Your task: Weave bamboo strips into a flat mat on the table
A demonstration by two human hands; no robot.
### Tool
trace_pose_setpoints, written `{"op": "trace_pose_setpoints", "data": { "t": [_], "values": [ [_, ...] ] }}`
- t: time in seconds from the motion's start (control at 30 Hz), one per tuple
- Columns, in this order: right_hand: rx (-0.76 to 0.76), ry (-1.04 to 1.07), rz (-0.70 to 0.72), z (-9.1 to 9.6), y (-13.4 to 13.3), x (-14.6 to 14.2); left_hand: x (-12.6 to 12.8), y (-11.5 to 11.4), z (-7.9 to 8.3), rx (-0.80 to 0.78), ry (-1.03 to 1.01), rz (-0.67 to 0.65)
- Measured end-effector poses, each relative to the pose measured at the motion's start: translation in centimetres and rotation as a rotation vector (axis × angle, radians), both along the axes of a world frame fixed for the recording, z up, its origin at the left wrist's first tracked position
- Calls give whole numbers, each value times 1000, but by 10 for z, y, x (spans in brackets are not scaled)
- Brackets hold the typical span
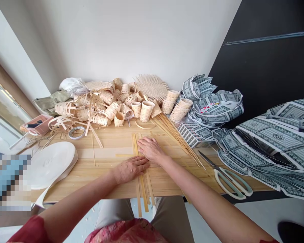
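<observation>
Several thin bamboo strips (142, 189) lie lengthwise on the wooden table, their near ends jutting past its front edge. A strip running crosswise (123, 155) sticks out to the left of them. My left hand (131, 168) rests flat on the lengthwise strips, fingers stretched to the right. Just beyond it, my right hand (151, 149) lies over the spot where the strips cross, its fingers extended up and left. The two hands touch or nearly touch. Both palms and whatever is directly beneath them are hidden.
Small woven baskets (147, 111) crowd the back, beside a bundle of loose strips (177, 138). Scissors (230, 182) lie at right near structures of folded playing cards (273, 145). A roll of white band (52, 165) and a tape roll (76, 132) are at left.
</observation>
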State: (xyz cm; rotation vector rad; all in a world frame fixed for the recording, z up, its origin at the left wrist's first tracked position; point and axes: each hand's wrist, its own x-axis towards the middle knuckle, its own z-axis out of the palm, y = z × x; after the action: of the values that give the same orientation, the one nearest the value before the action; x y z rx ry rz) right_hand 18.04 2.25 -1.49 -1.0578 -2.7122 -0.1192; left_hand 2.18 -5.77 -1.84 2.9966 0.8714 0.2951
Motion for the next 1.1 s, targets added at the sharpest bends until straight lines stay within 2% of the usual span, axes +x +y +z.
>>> {"op": "trace_pose_setpoints", "data": {
  "t": [0.5,0.87,0.97,1.1],
  "values": [
    [5,36,38,4,-7,-6,2,1,1,23,-26,-30],
    [-32,54,15,2,-7,-9,1,2,-3,21,-64,-29],
    [-66,68,-2,8,-5,-5,0,2,-3,7,-35,-32],
    [-140,91,-46,19,-10,14,-1,3,-4,-26,-18,-17]
  ]
}}
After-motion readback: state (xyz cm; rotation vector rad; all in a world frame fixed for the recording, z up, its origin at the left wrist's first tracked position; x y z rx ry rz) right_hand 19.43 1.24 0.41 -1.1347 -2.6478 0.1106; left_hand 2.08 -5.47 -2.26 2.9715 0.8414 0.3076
